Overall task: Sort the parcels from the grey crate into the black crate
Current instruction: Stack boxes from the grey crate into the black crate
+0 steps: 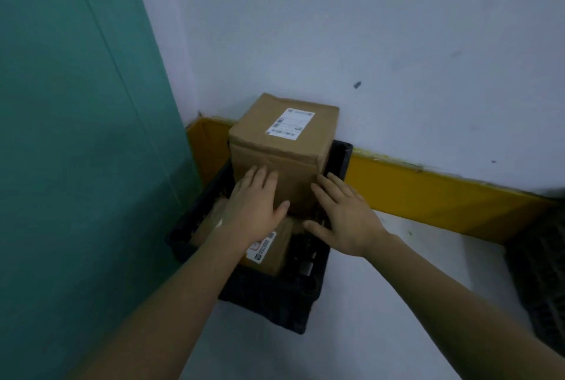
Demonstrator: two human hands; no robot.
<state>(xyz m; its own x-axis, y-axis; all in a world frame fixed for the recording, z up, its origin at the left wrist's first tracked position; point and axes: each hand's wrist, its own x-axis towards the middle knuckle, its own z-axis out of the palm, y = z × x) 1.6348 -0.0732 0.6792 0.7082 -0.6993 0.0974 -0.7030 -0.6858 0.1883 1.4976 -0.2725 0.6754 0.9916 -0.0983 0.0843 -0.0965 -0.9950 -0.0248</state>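
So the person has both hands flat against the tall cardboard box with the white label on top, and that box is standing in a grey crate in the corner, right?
Not quite: the crate is black, not grey, as the head view shows. The rest holds: the left hand and the right hand lie flat against the tall cardboard box, its white label on top, standing in the corner.

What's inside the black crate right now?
A tall cardboard box stands at the far end of the black crate, with both hands flat against it. A smaller labelled parcel lies nearer. Arms and parcels hide whatever is underneath.
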